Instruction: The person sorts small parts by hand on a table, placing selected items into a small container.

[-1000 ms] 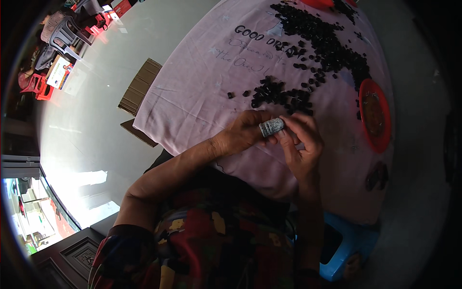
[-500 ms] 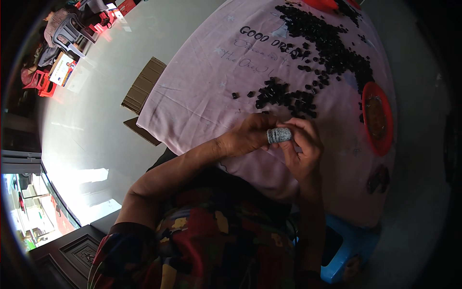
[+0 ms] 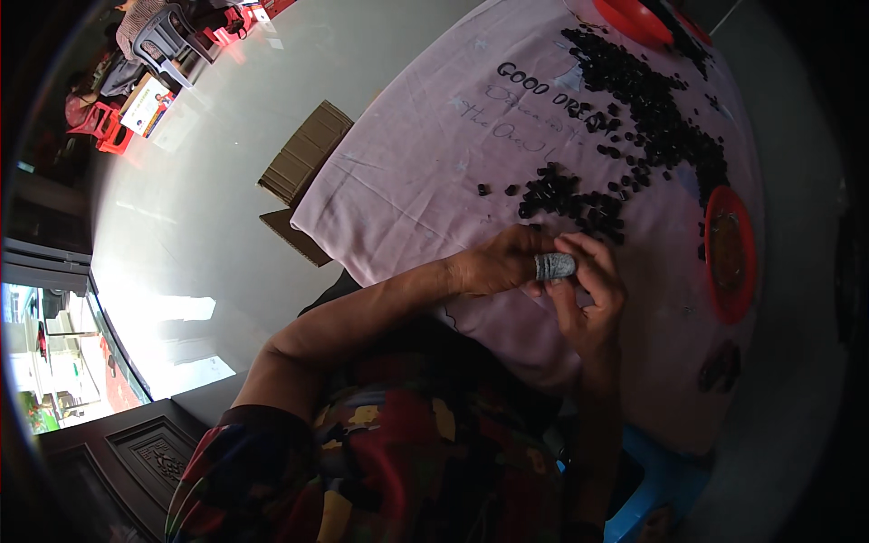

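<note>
My left hand [image 3: 505, 264], fingers curled together, wears a grey finger cover [image 3: 555, 266] just below the frame's middle, and my right hand [image 3: 604, 308] pinches about its tip (whether a small piece sits between, I cannot tell). Loose black pieces [image 3: 643, 109] lie on the pink-clothed desk [image 3: 407, 199], from just above my hands toward the upper right. At the right, a red dish [image 3: 748, 249] holds something brownish, too dim to name. Another red bowl [image 3: 634, 20] sits at the upper right, its inside hard to make out.
</note>
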`<action>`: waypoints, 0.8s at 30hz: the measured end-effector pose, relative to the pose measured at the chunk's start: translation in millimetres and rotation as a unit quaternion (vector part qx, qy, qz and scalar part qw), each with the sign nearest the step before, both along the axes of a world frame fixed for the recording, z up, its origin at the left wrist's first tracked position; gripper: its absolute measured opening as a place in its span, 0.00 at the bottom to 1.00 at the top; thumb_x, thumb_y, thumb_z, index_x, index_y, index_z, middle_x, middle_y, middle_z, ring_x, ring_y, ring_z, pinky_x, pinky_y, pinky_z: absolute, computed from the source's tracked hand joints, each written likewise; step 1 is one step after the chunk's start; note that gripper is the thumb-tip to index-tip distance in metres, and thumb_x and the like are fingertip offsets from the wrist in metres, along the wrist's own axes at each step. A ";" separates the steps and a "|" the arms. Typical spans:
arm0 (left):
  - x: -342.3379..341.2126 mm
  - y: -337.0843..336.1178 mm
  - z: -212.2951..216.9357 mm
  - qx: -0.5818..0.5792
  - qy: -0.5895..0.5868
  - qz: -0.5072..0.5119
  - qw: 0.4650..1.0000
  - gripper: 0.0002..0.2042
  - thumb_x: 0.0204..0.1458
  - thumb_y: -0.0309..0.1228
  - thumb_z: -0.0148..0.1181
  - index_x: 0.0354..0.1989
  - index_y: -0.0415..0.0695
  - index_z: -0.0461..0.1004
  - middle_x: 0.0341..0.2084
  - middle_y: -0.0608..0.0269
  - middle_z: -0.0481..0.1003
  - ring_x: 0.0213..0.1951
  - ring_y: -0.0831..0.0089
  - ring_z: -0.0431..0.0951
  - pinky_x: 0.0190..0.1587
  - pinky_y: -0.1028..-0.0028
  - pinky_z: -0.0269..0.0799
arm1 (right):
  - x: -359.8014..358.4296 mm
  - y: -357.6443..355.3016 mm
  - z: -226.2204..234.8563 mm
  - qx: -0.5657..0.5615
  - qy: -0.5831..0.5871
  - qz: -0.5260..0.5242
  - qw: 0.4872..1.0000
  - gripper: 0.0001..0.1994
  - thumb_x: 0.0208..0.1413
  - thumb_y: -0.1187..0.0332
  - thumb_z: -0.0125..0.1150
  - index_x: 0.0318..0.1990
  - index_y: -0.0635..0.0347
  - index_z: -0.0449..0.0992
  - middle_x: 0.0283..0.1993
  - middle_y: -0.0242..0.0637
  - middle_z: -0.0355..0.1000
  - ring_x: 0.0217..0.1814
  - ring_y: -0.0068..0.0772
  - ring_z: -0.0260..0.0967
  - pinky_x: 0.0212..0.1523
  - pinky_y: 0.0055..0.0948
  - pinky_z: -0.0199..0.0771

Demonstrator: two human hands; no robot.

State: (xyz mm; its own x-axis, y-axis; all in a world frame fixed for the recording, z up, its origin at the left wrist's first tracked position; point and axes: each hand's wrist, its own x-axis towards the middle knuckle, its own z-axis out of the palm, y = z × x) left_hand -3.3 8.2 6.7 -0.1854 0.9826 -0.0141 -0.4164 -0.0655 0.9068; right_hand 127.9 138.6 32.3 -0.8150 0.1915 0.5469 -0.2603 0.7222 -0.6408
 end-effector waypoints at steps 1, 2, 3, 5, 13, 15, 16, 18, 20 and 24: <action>0.2 -0.5 0.0 -0.006 0.007 0.005 1.000 0.14 0.63 0.35 0.57 0.49 0.37 0.76 0.34 0.67 0.79 0.33 0.85 0.74 0.35 0.81 0.71 | -1.4 0.5 -4.1 0.020 0.005 0.008 1.000 0.21 0.47 0.80 0.58 0.52 0.67 0.76 0.50 0.48 0.73 0.50 0.46 0.72 0.50 0.37 0.74; 0.2 -0.7 0.1 -0.011 0.013 0.010 1.000 0.14 0.63 0.34 0.57 0.49 0.37 0.76 0.34 0.67 0.79 0.32 0.84 0.74 0.35 0.81 0.71 | -2.1 -1.2 -3.6 0.021 0.005 0.009 1.000 0.21 0.47 0.80 0.58 0.52 0.67 0.76 0.50 0.48 0.73 0.50 0.46 0.72 0.50 0.37 0.74; 0.3 -1.5 1.1 -0.011 0.013 0.010 1.000 0.14 0.63 0.34 0.57 0.49 0.37 0.76 0.34 0.67 0.79 0.32 0.84 0.74 0.35 0.81 0.71 | -2.7 -5.6 -2.2 -0.004 -0.004 0.010 1.000 0.22 0.47 0.80 0.56 0.54 0.66 0.75 0.50 0.48 0.73 0.50 0.46 0.72 0.51 0.37 0.74; 0.3 -3.4 3.5 -0.018 0.044 0.002 0.999 0.13 0.63 0.34 0.56 0.48 0.36 0.76 0.33 0.67 0.78 0.32 0.84 0.74 0.35 0.80 0.71 | -5.1 -5.4 -4.5 0.001 0.002 0.028 1.000 0.25 0.47 0.82 0.51 0.57 0.66 0.72 0.51 0.49 0.72 0.52 0.47 0.72 0.52 0.37 0.74; 1.0 -3.0 -1.3 -0.010 0.086 -0.013 0.996 0.11 0.63 0.30 0.56 0.46 0.36 0.76 0.34 0.67 0.77 0.35 0.82 0.73 0.39 0.78 0.71 | -3.1 -6.2 -6.9 -0.032 -0.019 0.055 0.998 0.27 0.46 0.81 0.50 0.59 0.66 0.70 0.53 0.50 0.71 0.53 0.49 0.72 0.53 0.38 0.73; 0.4 -4.1 -6.5 -0.006 0.108 -0.028 0.994 0.11 0.62 0.28 0.56 0.48 0.35 0.75 0.36 0.66 0.78 0.38 0.81 0.74 0.41 0.77 0.72 | -1.1 -7.2 -7.3 -0.038 -0.027 0.047 0.998 0.27 0.46 0.81 0.50 0.59 0.66 0.70 0.53 0.50 0.71 0.53 0.50 0.72 0.53 0.38 0.73; 0.3 -6.3 -11.2 0.006 0.114 -0.013 0.993 0.11 0.61 0.25 0.54 0.50 0.35 0.75 0.38 0.65 0.78 0.41 0.79 0.75 0.44 0.76 0.72 | -1.1 -8.9 -7.1 -0.052 -0.049 0.051 0.996 0.27 0.47 0.81 0.49 0.60 0.66 0.70 0.54 0.50 0.71 0.54 0.47 0.72 0.54 0.37 0.72; 0.9 -8.3 -12.4 0.022 0.116 -0.008 0.993 0.13 0.59 0.21 0.52 0.51 0.36 0.74 0.41 0.63 0.78 0.44 0.78 0.75 0.48 0.74 0.72 | -1.9 -9.8 -7.1 -0.063 -0.073 0.044 0.994 0.28 0.47 0.82 0.47 0.60 0.66 0.69 0.55 0.49 0.71 0.55 0.44 0.72 0.56 0.35 0.72; 2.0 -7.7 -5.7 0.024 0.142 0.000 0.990 0.17 0.55 0.16 0.48 0.54 0.36 0.74 0.46 0.61 0.77 0.50 0.75 0.75 0.54 0.74 0.70 | -4.1 -7.1 -8.1 0.000 -0.012 0.052 0.999 0.28 0.47 0.81 0.47 0.61 0.66 0.69 0.55 0.50 0.71 0.55 0.45 0.72 0.55 0.36 0.72; 3.2 -9.1 -5.6 -0.011 0.136 0.000 0.991 0.19 0.53 0.15 0.48 0.54 0.34 0.72 0.48 0.60 0.76 0.52 0.74 0.73 0.57 0.74 0.68 | -3.8 -10.0 -10.0 -0.005 -0.003 0.042 0.999 0.29 0.46 0.81 0.49 0.61 0.66 0.68 0.55 0.50 0.71 0.54 0.47 0.72 0.55 0.36 0.72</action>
State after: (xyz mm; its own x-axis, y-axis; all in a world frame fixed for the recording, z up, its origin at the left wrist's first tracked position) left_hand -0.1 -0.9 1.0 -0.1858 0.9825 0.0143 -0.1572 -0.0441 0.9866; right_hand 124.1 128.6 22.3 -0.8312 0.1281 0.5410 -0.3159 0.6920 -0.6491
